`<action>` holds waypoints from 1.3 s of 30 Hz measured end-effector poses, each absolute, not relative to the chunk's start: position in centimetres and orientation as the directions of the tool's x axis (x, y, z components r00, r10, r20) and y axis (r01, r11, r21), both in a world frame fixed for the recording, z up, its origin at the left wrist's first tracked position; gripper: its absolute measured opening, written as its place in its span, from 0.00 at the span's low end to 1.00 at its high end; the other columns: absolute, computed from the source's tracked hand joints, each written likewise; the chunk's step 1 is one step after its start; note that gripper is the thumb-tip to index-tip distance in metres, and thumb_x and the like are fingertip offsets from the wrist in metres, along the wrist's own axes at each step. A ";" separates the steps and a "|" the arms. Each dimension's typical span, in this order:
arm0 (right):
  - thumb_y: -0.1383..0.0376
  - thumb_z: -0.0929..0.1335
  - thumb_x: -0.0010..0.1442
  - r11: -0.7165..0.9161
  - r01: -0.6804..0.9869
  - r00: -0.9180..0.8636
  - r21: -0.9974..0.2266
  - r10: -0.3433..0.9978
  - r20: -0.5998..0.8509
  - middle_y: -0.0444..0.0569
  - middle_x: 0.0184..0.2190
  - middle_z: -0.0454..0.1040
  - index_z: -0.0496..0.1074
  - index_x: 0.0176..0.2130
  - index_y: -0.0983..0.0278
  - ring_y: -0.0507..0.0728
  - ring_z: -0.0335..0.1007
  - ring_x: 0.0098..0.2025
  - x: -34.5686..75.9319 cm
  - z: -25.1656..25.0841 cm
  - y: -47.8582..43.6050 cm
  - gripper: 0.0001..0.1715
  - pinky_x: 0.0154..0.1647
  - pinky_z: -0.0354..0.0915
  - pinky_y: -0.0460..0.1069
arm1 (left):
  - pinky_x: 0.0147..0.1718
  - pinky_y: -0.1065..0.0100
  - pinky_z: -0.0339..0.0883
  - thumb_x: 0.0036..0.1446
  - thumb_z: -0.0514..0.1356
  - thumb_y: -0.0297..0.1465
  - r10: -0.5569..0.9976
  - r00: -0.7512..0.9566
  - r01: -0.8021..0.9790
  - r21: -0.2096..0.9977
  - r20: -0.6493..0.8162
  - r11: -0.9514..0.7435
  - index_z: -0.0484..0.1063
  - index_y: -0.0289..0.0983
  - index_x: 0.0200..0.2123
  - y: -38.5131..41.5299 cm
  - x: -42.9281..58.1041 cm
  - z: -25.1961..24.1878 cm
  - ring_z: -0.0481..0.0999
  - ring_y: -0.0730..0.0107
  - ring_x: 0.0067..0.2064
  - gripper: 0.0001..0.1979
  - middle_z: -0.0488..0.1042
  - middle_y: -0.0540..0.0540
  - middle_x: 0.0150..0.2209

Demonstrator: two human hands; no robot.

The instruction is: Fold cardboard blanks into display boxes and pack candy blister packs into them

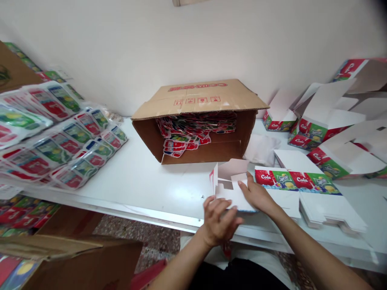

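Note:
A small white-inside carton, partly folded up with its flaps raised, sits near the table's front edge. My right hand grips its right side, the thumb lying over a flap. At the carton's near left side is my left hand, its fingers apart and slightly bent; whether the fingertips touch the cardboard I cannot tell. Close on the right lies a stack of flat printed cartons with red Cola and green Sprite panels. Another flat carton lies between that stack and my right hand.
Behind the carton, a brown cardboard box on its side holds many printed packets. Opened cartons crowd the right. Strips of plastic-wrapped packets cover the table's left end. An open brown box stands below the table's edge.

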State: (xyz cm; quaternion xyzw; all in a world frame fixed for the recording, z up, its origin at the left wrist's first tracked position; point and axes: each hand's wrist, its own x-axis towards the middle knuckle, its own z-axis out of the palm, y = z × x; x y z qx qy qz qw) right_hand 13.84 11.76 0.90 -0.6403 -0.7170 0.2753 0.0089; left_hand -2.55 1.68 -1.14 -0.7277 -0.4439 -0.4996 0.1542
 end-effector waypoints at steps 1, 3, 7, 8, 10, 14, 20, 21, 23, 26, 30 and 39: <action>0.53 0.51 0.67 0.028 0.913 -0.179 -0.406 0.924 -0.338 0.68 0.48 0.74 0.40 0.67 0.79 0.67 0.72 0.49 13.9 0.9 11.6 0.41 0.46 0.62 0.54 | 0.55 0.55 0.60 0.58 0.60 0.35 0.528 -0.077 0.786 0.377 0.846 -0.490 0.66 0.41 0.50 1.9 -3.1 -0.9 0.69 0.62 0.53 0.17 0.72 0.43 0.47; 0.53 0.51 0.67 0.043 0.916 -0.190 -0.399 0.923 -0.335 0.67 0.46 0.74 0.39 0.67 0.78 0.68 0.72 0.48 13.8 1.0 11.3 0.41 0.45 0.62 0.54 | 0.53 0.55 0.61 0.59 0.59 0.36 0.679 -0.440 0.635 0.739 0.587 -0.227 0.64 0.40 0.52 2.9 -4.4 -0.4 0.67 0.60 0.55 0.18 0.69 0.40 0.50; 0.53 0.50 0.67 0.064 0.928 -0.198 -0.367 0.920 -0.340 0.66 0.45 0.75 0.39 0.67 0.77 0.68 0.73 0.45 13.4 1.5 10.5 0.40 0.43 0.62 0.55 | 0.51 0.58 0.63 0.53 0.62 0.44 0.916 -0.400 0.348 0.917 -0.042 0.194 0.62 0.36 0.56 6.3 -5.9 0.2 0.67 0.55 0.56 0.31 0.67 0.35 0.55; 0.53 0.50 0.67 0.060 0.931 -0.192 -0.360 0.919 -0.343 0.67 0.46 0.75 0.40 0.67 0.77 0.68 0.73 0.45 13.3 1.6 10.4 0.40 0.43 0.62 0.55 | 0.52 0.59 0.63 0.51 0.64 0.44 0.930 -0.358 0.370 0.901 -0.086 0.226 0.62 0.35 0.57 6.9 -5.9 0.4 0.67 0.55 0.57 0.33 0.67 0.35 0.56; 0.53 0.50 0.68 0.053 0.934 -0.184 -0.354 0.918 -0.351 0.68 0.46 0.74 0.41 0.66 0.78 0.68 0.73 0.45 13.3 1.7 10.0 0.39 0.43 0.62 0.55 | 0.52 0.59 0.61 0.51 0.64 0.42 0.942 -0.325 0.512 0.822 -0.081 0.247 0.61 0.34 0.58 7.8 -5.6 0.8 0.66 0.54 0.57 0.34 0.69 0.35 0.55; 0.53 0.50 0.67 0.049 0.930 -0.185 -0.364 0.919 -0.348 0.67 0.45 0.75 0.40 0.67 0.77 0.69 0.74 0.45 13.3 1.8 9.4 0.39 0.43 0.63 0.57 | 0.53 0.52 0.57 0.55 0.59 0.34 0.966 -0.259 0.767 0.607 -0.006 0.210 0.64 0.35 0.55 7.9 -4.5 2.1 0.66 0.49 0.54 0.25 0.73 0.37 0.49; 0.48 0.48 0.67 -0.026 0.831 -0.217 -0.555 0.904 -0.367 0.62 0.49 0.74 0.49 0.67 0.69 0.67 0.70 0.52 15.7 1.3 10.9 0.40 0.51 0.62 0.58 | 0.54 0.52 0.55 0.57 0.55 0.32 0.984 -0.176 0.857 0.496 0.028 0.139 0.60 0.31 0.59 7.1 -4.1 2.8 0.66 0.49 0.54 0.26 0.73 0.35 0.51; 0.47 0.47 0.66 -0.066 0.781 -0.206 -0.621 0.911 -0.356 0.60 0.51 0.73 0.55 0.65 0.67 0.65 0.69 0.53 16.3 1.4 11.5 0.40 0.53 0.61 0.58 | 0.54 0.52 0.56 0.58 0.54 0.33 0.986 -0.162 0.868 0.481 0.039 0.123 0.59 0.32 0.60 7.0 -4.1 2.7 0.67 0.48 0.54 0.27 0.73 0.35 0.51; 0.45 0.46 0.66 -0.149 0.640 -0.169 -0.754 0.930 -0.326 0.59 0.54 0.71 0.62 0.61 0.66 0.62 0.69 0.53 17.4 1.8 13.0 0.42 0.53 0.62 0.56 | 0.52 0.50 0.58 0.58 0.55 0.34 0.989 -0.129 0.880 0.470 0.079 0.077 0.59 0.32 0.61 7.0 -4.0 2.3 0.68 0.47 0.53 0.28 0.74 0.34 0.50; 0.42 0.52 0.63 -0.087 0.477 -0.293 -0.875 0.922 -0.251 0.55 0.59 0.66 0.63 0.61 0.64 0.60 0.65 0.57 17.6 3.3 14.5 0.40 0.55 0.62 0.53 | 0.52 0.47 0.59 0.57 0.56 0.34 0.989 -0.107 0.850 0.526 0.098 0.040 0.60 0.31 0.61 7.2 -3.9 2.0 0.71 0.45 0.51 0.29 0.76 0.33 0.47; 0.45 0.66 0.56 0.167 0.588 -0.594 -0.791 0.753 -0.283 0.52 0.58 0.67 0.66 0.59 0.63 0.62 0.63 0.58 16.4 4.7 14.1 0.38 0.57 0.60 0.53 | 0.52 0.52 0.64 0.57 0.56 0.34 0.987 -0.152 0.647 0.751 -0.043 0.132 0.56 0.32 0.63 6.4 -4.6 1.6 0.74 0.51 0.52 0.30 0.74 0.33 0.51; 0.54 0.63 0.59 0.461 0.774 -0.597 -0.434 0.761 -0.255 0.57 0.59 0.65 0.52 0.67 0.65 0.66 0.60 0.57 14.8 4.0 11.4 0.41 0.56 0.56 0.55 | 0.62 0.55 0.54 0.54 0.63 0.39 0.989 -0.104 0.295 0.946 -0.108 0.134 0.48 0.34 0.65 0.7 -4.8 -0.8 0.61 0.57 0.63 0.41 0.59 0.37 0.64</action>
